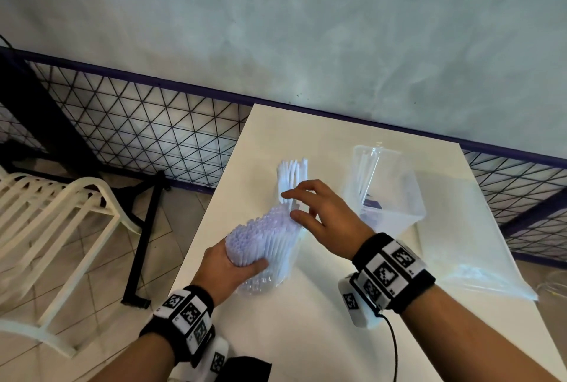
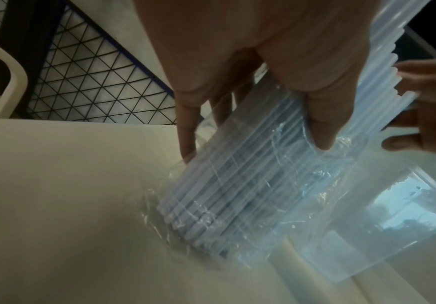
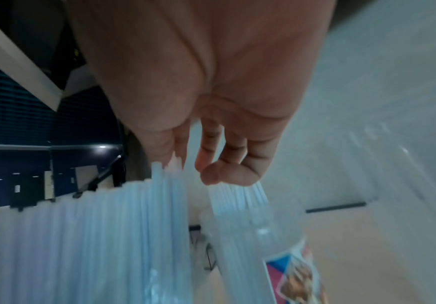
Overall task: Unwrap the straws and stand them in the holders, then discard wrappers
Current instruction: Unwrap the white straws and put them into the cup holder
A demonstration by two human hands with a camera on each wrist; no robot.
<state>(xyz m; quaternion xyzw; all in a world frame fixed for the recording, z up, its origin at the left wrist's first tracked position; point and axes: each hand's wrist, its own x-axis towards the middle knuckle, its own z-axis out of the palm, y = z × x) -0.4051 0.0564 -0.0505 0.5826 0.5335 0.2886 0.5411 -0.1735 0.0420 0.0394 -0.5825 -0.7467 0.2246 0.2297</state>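
On the white table (image 1: 306, 320) my left hand (image 1: 239, 259) grips a thick bundle of white straws (image 1: 270, 237) that still sits in its crinkled clear wrapper (image 2: 185, 222), tilted with its base on the table. My right hand (image 1: 291, 205) hovers at the bundle's upper end, fingers spread and loosely bent, thumb and fingertips touching the straw tips (image 3: 170, 164). Just behind that hand a smaller group of bare straws (image 1: 293, 171) stands upright; its holder is mostly hidden. Further right, a clear rectangular holder (image 1: 389, 194) contains a few straws.
A large clear plastic bag (image 1: 466, 243) lies along the table's right side. A black mesh fence (image 1: 138, 130) runs behind the table against a grey wall. A white plastic chair (image 1: 61, 212) stands on the tiled floor to the left.
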